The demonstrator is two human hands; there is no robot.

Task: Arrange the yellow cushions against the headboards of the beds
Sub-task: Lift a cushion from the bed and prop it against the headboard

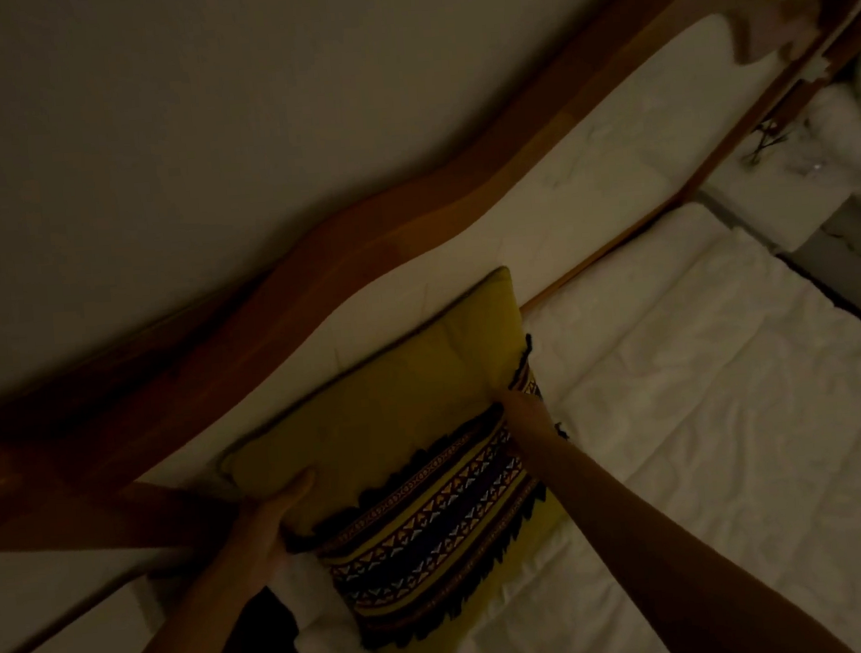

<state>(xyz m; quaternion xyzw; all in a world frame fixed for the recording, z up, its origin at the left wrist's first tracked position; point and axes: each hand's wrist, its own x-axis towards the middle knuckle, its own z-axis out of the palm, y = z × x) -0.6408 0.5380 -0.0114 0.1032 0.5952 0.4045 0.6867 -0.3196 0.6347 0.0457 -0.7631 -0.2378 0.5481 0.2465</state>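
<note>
Dim headboard [412,255] backs yellow cushion [373,413], patterned band [434,527] across it.

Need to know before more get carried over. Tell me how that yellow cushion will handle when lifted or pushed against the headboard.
The yellow cushion probably gives rather than stays stiff: its edge looks dented where the left hand grips it. It seems light, since the hands hold it only at its sides, the right hand opposite. Pressed to the headboard, it may slump on the soft bedding.
</note>
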